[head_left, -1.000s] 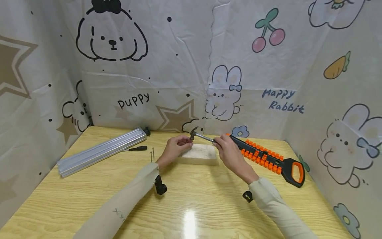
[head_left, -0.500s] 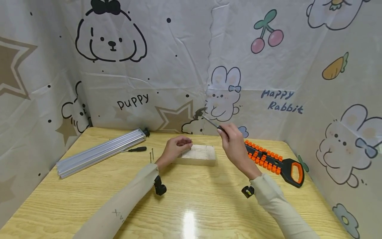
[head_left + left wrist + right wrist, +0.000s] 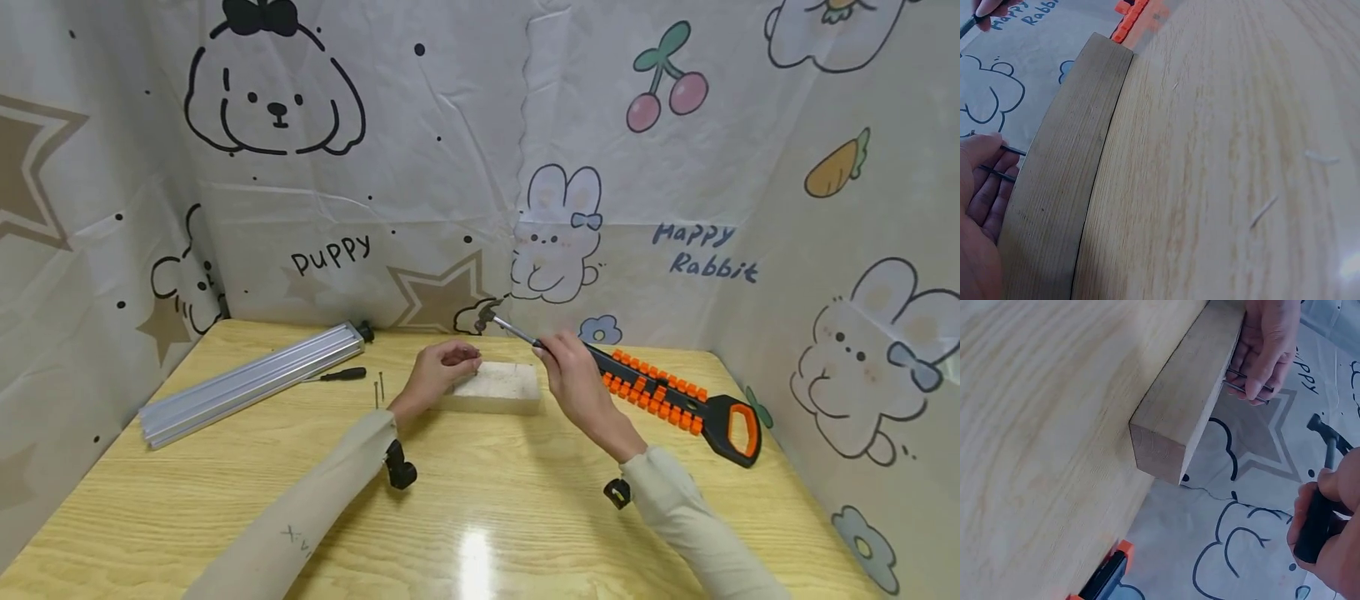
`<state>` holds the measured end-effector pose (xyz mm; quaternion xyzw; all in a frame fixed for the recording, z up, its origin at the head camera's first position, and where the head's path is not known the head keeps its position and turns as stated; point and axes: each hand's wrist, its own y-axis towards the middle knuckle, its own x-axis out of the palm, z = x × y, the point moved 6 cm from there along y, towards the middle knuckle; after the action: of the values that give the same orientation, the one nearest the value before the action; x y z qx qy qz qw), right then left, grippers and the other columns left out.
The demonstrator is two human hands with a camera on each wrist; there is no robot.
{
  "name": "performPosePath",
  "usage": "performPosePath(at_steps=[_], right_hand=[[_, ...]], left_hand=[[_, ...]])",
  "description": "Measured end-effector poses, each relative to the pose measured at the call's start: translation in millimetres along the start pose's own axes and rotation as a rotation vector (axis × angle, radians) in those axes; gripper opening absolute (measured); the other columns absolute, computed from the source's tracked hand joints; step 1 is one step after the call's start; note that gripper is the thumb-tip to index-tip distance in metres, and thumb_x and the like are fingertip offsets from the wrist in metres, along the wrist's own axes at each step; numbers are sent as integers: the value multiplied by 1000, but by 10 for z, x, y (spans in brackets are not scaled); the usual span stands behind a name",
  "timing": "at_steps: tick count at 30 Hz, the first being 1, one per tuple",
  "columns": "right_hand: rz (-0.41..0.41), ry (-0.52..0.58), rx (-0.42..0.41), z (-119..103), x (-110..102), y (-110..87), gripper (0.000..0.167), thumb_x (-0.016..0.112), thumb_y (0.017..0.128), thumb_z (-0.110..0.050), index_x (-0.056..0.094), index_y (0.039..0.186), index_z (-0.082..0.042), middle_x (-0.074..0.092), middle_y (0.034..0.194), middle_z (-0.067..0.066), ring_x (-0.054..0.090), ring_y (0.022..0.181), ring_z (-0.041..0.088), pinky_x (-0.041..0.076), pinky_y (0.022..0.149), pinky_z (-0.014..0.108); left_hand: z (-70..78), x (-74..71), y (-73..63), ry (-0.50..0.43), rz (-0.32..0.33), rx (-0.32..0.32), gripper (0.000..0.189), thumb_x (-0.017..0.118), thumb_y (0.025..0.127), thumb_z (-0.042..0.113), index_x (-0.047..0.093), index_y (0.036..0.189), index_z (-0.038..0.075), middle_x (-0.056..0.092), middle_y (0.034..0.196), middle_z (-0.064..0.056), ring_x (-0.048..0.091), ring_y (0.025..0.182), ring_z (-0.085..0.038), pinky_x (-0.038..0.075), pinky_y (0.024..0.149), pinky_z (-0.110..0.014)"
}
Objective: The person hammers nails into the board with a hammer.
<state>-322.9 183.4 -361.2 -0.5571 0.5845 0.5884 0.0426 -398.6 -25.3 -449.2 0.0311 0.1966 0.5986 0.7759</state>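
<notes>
My left hand [image 3: 438,373] is at the left end of a pale wooden block [image 3: 501,385], its thumb and finger pinching a nail [image 3: 1242,389]. A second nail [image 3: 1261,383] stands beside it from the block's face, seen in the right wrist view. My right hand [image 3: 576,379] grips the black handle of a claw hammer [image 3: 1315,519]. In the head view, the hammer head [image 3: 486,317] hangs just above the left fingertips, apart from them. Where the pinched nail's tip meets the wood is hidden in the head view.
Two thin nails [image 3: 378,390] are on the table left of the block. Further left lie a black-handled screwdriver [image 3: 345,374] and a long silver metal case [image 3: 255,383]. A black and orange toothed tool [image 3: 675,404] lies at right. Small wood slivers [image 3: 1264,211] lie on the tabletop.
My right hand lifted the hammer up and right, then brought it down and left again toward the left fingertips. The left hand and the block have stayed in place.
</notes>
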Motion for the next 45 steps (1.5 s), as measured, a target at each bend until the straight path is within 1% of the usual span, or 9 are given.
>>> performPosePath(at_steps=[8,15,22,29,33,36,39,41,45], right_hand=[[-122,-70,6,7,107,-67,11,66,102,-4,74,107,1,60,91,8,54,80,21,50,67,35],[-102,-42,23,18,92,-84,10,66,102,-5,75,103,0,61,89,9,54,77,21,49,66,34],[-140,-36,48,21,156,-95,13,65,104,-7,75,106,0,61,90,8,53,77,18,48,65,32],[-79,-8,12,24,141,-107,11,67,102,-4,75,105,3,60,87,9,52,76,19,48,64,32],[-31,13,-22,34,97,-95,11,67,101,-3,74,106,4,62,89,11,54,76,20,49,64,33],[6,5,-32,55,35,-85,11,68,100,-2,74,106,5,63,90,13,55,77,22,50,64,35],[27,-13,-26,89,-6,-93,10,68,100,-1,74,104,6,62,88,13,53,75,23,48,63,36],[29,-19,-19,117,-15,-107,10,68,100,-1,74,104,6,62,87,13,53,74,23,47,63,36],[36,-19,-2,191,-13,-145,11,68,100,0,74,105,8,62,87,15,53,73,23,48,61,35]], left_hand=[[15,1,-3,-17,11,-15,19,77,97,12,75,112,1,77,108,-13,71,93,-15,56,83,-24],[-7,5,7,-25,12,-18,16,77,97,13,76,109,3,77,107,-12,70,90,-12,55,82,-23],[-21,-31,-17,-37,20,2,22,77,96,9,74,114,-4,77,108,-18,72,93,-22,55,80,-21],[35,-34,-19,-51,21,10,34,76,98,18,69,128,3,73,125,-14,69,114,-26,57,98,-34],[66,-213,-82,-15,65,-4,39,73,101,26,65,133,4,68,132,-12,63,122,-27,53,101,-39],[74,-455,-132,22,131,-4,36,69,104,25,65,131,1,68,129,-15,62,120,-29,52,98,-37],[88,-746,-207,129,175,-24,29,64,107,21,66,127,0,69,123,-17,63,115,-31,52,95,-37],[70,-920,-273,224,171,-64,27,61,108,19,67,125,-1,69,119,-18,64,110,-33,53,93,-41],[30,-1183,-434,415,93,-203,24,62,107,18,67,118,-2,70,112,-19,67,100,-32,55,84,-42]])
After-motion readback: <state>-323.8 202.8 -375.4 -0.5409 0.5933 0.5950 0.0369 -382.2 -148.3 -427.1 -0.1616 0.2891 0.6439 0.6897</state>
